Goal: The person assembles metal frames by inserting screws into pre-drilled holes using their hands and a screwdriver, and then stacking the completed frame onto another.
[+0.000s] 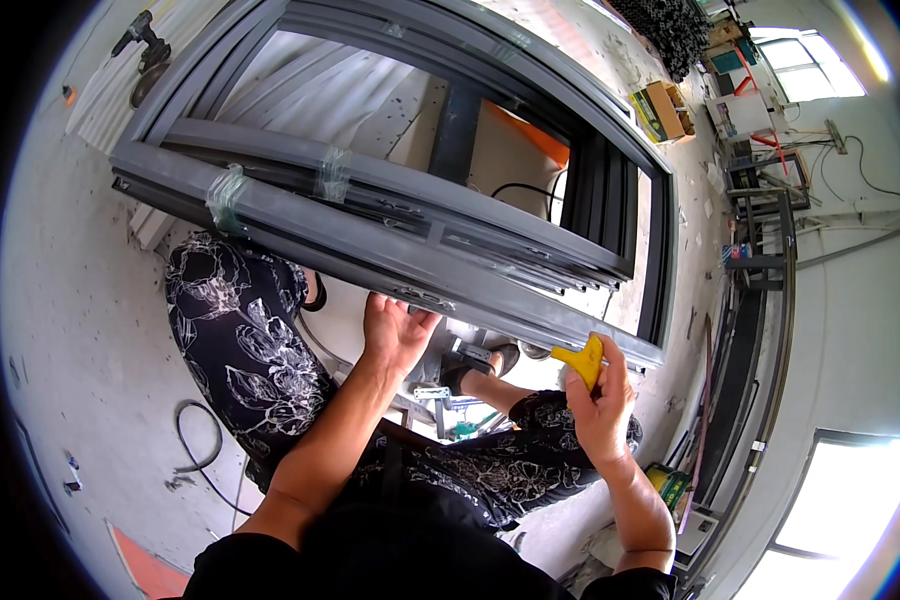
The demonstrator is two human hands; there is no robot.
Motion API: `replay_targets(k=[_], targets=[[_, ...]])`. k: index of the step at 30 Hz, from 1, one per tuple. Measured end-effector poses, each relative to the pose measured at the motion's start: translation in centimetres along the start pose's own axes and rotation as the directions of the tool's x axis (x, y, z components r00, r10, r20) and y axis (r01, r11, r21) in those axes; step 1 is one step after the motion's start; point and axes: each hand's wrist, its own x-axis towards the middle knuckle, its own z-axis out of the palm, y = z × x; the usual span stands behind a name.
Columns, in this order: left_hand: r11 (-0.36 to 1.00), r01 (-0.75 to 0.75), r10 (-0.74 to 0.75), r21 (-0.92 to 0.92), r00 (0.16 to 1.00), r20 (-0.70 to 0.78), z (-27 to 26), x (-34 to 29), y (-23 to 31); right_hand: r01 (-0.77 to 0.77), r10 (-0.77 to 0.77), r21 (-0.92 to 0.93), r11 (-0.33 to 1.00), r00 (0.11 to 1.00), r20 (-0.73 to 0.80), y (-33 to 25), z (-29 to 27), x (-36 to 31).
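Observation:
A large grey metal window frame (300, 215) lies across in front of me, with strips of clear tape (226, 198) wrapped around its bars. My left hand (398, 335) is at the near edge of this frame, palm turned up and fingers curled against the bar close to a small slot fitting; the fingertips are partly hidden. In my right hand (602, 405) is a small yellow hand tool (584, 362) with a narrow tip pointing left, beside the frame's near right corner. Its exact kind is unclear. The tip is close to the frame's edge; I cannot tell whether they touch.
A cordless drill (148, 45) lies at the far left. Beyond the frame's right end stands an open cardboard box (665, 112). Long metal profiles (745, 370) run along the right wall. A black cable (202, 440) curls on the floor at left. My legs are beneath the near edge.

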Motion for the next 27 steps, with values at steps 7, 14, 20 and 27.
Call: replay_targets(k=[7, 14, 20, 27], targets=[[1.0, -0.008, 0.008, 0.025, 1.0, 0.005, 0.0, 0.1, -0.1, 0.094, -0.097, -0.107, 0.99, 0.995, -0.016, -0.5, 0.0, 0.0], [0.999, -0.01, 0.01, 0.031, 1.0, 0.003, 0.0, 0.0, 0.0, 0.175, -0.174, -0.186, 0.967, 0.985, 0.022, -1.0, -0.3, 0.4], [0.999, -0.011, 0.012, 0.046, 1.0, -0.02, 0.2, 0.0, -0.2, 0.224, -0.218, -0.207, 0.952, 0.974, 0.055, -1.4, -0.3, 0.7], [0.999, -0.011, 0.012, 0.031, 1.0, -0.018, 0.3, 0.0, -0.1, 0.346, -0.34, -0.27, 0.899, 0.938, 0.071, -2.2, -0.1, 1.3]])
